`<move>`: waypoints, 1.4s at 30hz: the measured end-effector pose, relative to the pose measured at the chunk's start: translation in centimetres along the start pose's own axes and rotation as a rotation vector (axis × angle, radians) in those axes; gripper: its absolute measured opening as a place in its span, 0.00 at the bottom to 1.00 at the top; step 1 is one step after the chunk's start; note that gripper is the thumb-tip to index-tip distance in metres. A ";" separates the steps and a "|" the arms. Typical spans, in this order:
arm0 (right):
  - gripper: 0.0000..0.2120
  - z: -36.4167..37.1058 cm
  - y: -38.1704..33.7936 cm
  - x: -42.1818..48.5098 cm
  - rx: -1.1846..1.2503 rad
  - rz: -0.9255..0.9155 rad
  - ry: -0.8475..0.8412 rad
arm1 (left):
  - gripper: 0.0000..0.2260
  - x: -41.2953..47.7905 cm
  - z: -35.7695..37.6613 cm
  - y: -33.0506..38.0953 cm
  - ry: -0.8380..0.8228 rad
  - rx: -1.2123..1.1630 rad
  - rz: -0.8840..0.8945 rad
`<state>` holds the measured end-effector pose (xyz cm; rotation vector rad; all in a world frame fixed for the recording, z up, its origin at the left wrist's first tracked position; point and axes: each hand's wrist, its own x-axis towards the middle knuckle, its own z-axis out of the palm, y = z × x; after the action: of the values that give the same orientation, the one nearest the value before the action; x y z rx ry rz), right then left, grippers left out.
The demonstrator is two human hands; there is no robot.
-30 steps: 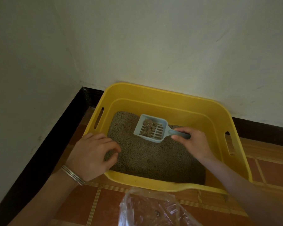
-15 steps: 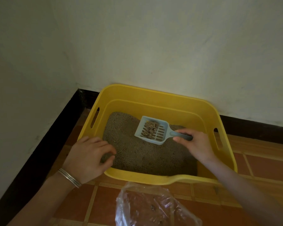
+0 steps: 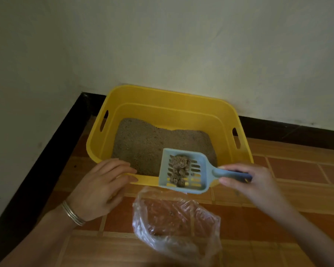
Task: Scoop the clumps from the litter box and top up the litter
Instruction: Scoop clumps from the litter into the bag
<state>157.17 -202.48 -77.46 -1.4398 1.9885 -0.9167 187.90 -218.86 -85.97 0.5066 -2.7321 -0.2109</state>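
Note:
A yellow litter box stands in the room's corner, its floor covered with grey-brown litter. My right hand grips the handle of a light blue slotted scoop. Brown clumps lie in the scoop, which hangs over the box's front rim. My left hand hovers at the front left rim with fingers apart and holds nothing. A clear plastic bag lies open on the tiles just below the scoop, with a few dark bits inside.
White walls with a black skirting board close off the left and back sides. Orange-brown floor tiles extend to the right and toward me.
My right hand has drawn the loaded scoop back from the middle of the box to its front rim, above the bag. My left hand has slid back off the litter to the rim.

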 end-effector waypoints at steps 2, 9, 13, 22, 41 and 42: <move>0.26 -0.4 -0.4 -1.8 -0.006 0.017 -0.035 | 0.14 -0.6 0.1 0.4 -0.024 -0.010 0.039; 0.09 1.5 1.6 -3.8 -0.108 0.166 -0.216 | 0.20 -1.4 3.7 1.7 -0.251 0.005 0.187; 0.10 3.5 3.3 -3.6 -0.297 0.145 -0.284 | 0.27 -1.1 5.2 1.1 -0.329 0.023 0.204; 0.16 5.8 5.5 -2.4 -0.816 -0.258 -0.145 | 0.19 -0.4 6.3 1.0 -0.307 0.091 0.247; 0.07 6.0 8.1 -2.8 -0.920 -0.794 0.075 | 0.13 -1.2 5.4 1.7 -0.191 0.065 0.149; 0.08 5.9 8.1 -2.7 -0.924 -0.791 0.072 | 0.13 -1.2 5.4 1.8 -0.195 0.072 0.149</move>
<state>157.43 -199.50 -87.45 -2.8558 1.9769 -0.2563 186.41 -216.34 -91.01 0.3134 -2.9618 -0.1304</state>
